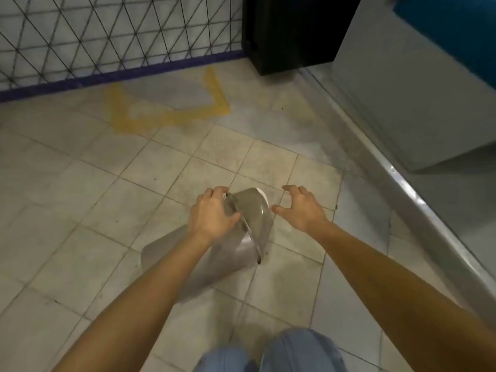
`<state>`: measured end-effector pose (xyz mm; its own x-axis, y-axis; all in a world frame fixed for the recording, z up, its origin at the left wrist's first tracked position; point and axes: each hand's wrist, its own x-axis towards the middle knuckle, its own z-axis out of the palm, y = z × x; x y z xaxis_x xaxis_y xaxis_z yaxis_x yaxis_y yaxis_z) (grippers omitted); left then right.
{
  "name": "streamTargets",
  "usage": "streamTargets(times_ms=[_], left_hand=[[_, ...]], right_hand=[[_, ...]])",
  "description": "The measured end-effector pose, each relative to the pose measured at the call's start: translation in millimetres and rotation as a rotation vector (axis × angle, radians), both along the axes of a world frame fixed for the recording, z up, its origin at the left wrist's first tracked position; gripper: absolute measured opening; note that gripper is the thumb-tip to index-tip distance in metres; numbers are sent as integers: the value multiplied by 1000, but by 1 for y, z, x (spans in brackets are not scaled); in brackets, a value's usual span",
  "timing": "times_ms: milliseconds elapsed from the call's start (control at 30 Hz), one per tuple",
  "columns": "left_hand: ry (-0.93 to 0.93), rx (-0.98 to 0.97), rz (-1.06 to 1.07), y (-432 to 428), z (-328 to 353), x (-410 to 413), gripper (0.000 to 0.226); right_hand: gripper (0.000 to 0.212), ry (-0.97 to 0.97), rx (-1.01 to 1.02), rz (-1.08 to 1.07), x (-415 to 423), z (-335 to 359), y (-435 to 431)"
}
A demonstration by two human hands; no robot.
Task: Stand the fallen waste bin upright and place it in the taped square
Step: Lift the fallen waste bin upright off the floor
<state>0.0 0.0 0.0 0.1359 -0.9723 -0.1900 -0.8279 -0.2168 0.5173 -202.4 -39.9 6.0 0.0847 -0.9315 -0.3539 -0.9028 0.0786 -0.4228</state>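
Observation:
A grey metal waste bin lies tilted on the tiled floor in the middle of the head view, its domed lid end pointing away from me. My left hand grips the lid end at the rim. My right hand hovers just right of the lid with fingers spread, not touching it. The yellow taped square is marked on the floor farther ahead, against the blue-edged mesh fence.
A wire mesh fence with a blue base strip runs along the far left. A black cabinet stands at the far centre. A grey step with a metal edge rises on the right. My knees show at the bottom.

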Motion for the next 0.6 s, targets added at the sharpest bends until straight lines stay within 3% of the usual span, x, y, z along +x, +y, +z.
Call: streamTargets(times_ms=[200,400,600], left_hand=[[31,-10,24,-17,-56,-13,70],[235,90,217,-31,-79,-24,65],[240,115,256,-29,-83,-29,63]], right_hand=[[69,-55,119,-6,8,-59,-3],[76,-71,173,95,8,-75,-2],[79,-134,178,96,8,-81,10]])
